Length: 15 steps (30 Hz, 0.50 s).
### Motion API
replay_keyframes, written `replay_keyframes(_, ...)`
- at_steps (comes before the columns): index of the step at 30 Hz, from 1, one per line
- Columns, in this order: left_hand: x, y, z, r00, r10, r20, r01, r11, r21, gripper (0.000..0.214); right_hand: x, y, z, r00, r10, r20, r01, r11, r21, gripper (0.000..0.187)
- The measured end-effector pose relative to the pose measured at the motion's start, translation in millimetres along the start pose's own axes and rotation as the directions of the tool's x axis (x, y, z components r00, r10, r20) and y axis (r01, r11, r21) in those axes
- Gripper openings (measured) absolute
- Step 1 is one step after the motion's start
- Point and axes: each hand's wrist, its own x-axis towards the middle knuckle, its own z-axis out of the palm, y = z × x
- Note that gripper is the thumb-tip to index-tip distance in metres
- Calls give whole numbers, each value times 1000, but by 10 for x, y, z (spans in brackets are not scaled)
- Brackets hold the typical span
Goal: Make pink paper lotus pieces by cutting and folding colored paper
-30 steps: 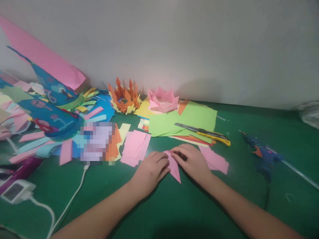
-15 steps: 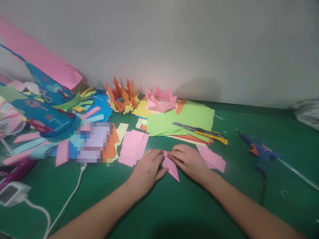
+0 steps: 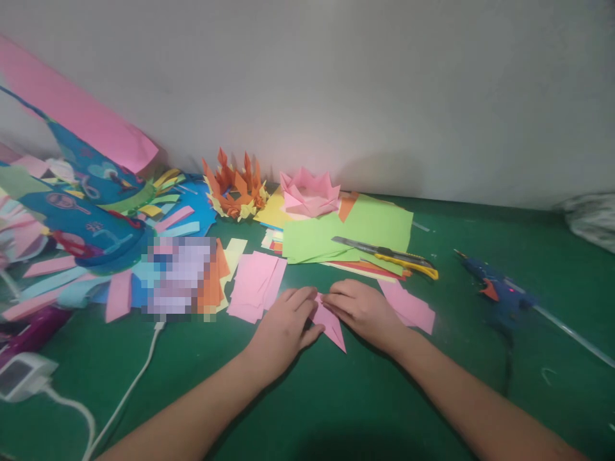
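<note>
A piece of folded pink paper [image 3: 331,325] lies on the green table, its pointed end toward me. My left hand [image 3: 292,323] grips its left edge, thumb and fingers closed on it. From the other side, my right hand [image 3: 362,310] pinches the upper part of the same paper with bent fingers. The fingertips of both hands nearly meet and cover its top. Left of my left hand is a stack of pink paper pieces [image 3: 252,282]. More pink paper pieces [image 3: 408,307] lie partly behind my right hand.
A box cutter [image 3: 389,253] rests on green paper sheets [image 3: 331,237]. Behind are a pink paper crown [image 3: 312,195] and an orange one [image 3: 235,186]. A blue glue gun [image 3: 504,288] lies right. Blue cone hats [image 3: 96,224] and a white cable [image 3: 139,378] occupy the left.
</note>
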Motion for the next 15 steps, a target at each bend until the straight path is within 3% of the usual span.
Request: replay_keyframes(15, 3, 6, 2, 1000, 8, 27, -9, 999, 33, 20, 7, 18, -3, 999, -41, 8, 41, 999, -35, 32)
